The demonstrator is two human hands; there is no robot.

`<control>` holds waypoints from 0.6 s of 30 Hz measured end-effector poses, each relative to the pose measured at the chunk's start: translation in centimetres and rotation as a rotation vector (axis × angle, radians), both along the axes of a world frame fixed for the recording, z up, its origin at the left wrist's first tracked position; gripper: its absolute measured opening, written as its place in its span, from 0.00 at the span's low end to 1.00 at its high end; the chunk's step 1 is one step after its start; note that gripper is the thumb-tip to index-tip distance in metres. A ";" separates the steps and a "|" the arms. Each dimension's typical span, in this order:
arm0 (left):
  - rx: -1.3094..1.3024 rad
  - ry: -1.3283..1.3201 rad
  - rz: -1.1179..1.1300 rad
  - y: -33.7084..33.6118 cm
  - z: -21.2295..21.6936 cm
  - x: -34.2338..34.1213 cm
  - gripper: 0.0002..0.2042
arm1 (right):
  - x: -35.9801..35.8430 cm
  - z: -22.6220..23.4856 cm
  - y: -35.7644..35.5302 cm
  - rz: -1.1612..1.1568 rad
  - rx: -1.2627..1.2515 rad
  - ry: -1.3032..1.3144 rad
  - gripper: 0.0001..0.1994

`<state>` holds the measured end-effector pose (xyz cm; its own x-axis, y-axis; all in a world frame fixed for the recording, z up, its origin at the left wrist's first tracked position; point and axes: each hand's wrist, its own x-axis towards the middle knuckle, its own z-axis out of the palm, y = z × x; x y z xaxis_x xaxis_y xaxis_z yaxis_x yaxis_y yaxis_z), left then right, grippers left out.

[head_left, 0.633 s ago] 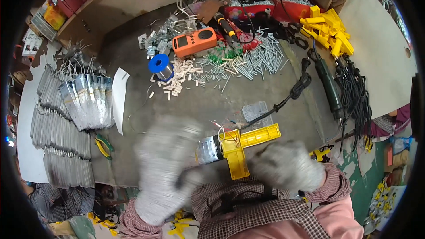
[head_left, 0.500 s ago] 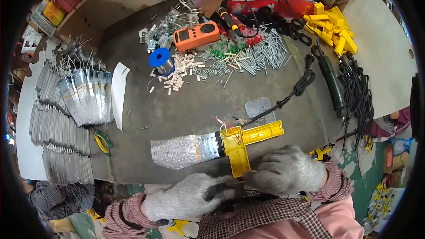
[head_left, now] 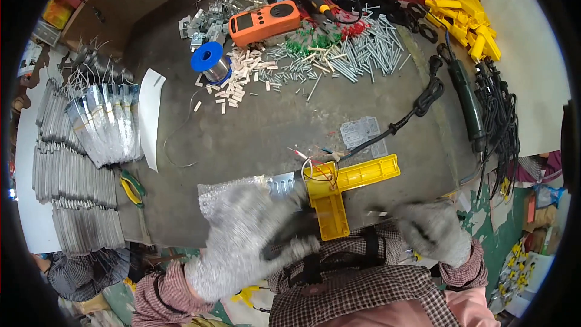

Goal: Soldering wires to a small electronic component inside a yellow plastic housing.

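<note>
A yellow T-shaped plastic housing (head_left: 330, 197) lies open side up near the table's front edge, with thin red and white wires (head_left: 321, 169) looped over its junction. A slotted metal plate (head_left: 282, 184) joins it on the left, its far part in bubble wrap (head_left: 212, 195). My left hand (head_left: 248, 236), in a grey glove with dark patches, covers part of the wrap and plate beside the housing; motion smears its fingers. Right of the housing is my gloved right hand (head_left: 433, 230), blurred and curled, with a small pale piece (head_left: 376, 212) at its fingertips.
Behind lie an orange meter (head_left: 264, 22), a blue solder spool (head_left: 210, 63) and heaped screws (head_left: 369, 48). Stacked grey strips (head_left: 75, 175), wrapped plates (head_left: 109, 121) and pliers (head_left: 132, 189) are left. A black cord (head_left: 393, 130), a dark green tool (head_left: 466, 100) and yellow housings (head_left: 466, 21) are right.
My left hand has moved up and left over the wrapped plate. The right hand has drawn away to the right from the housing's lower end. The view has shifted slightly.
</note>
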<state>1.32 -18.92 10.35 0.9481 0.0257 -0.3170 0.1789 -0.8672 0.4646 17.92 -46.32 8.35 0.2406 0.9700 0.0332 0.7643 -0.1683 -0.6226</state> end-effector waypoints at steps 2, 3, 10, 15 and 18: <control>0.182 -0.395 0.109 0.6 -1.7 0.3 0.27 | -0.7 -0.6 -1.0 -0.302 -0.065 0.036 0.15; 0.064 -0.389 0.015 0.6 -2.4 0.2 0.30 | -1.1 -0.5 -1.0 -0.348 -0.065 -0.014 0.12; -0.111 -0.539 -0.061 2.9 -6.0 -0.9 0.27 | -0.7 -1.0 1.7 -0.279 -0.103 -0.108 0.13; -0.168 -0.644 0.016 4.2 -8.4 -1.5 0.32 | 0.7 -2.7 3.6 -0.162 -0.206 0.007 0.14; -0.232 -0.654 0.048 4.4 -8.6 -1.6 0.33 | 0.7 -3.9 5.3 -0.049 0.007 -0.015 0.14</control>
<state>-0.30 -14.50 1.71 0.9459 0.0732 0.3161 -0.1649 -0.7305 0.6627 18.61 -40.99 4.41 0.2876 0.9568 0.0436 0.7644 -0.2019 -0.6123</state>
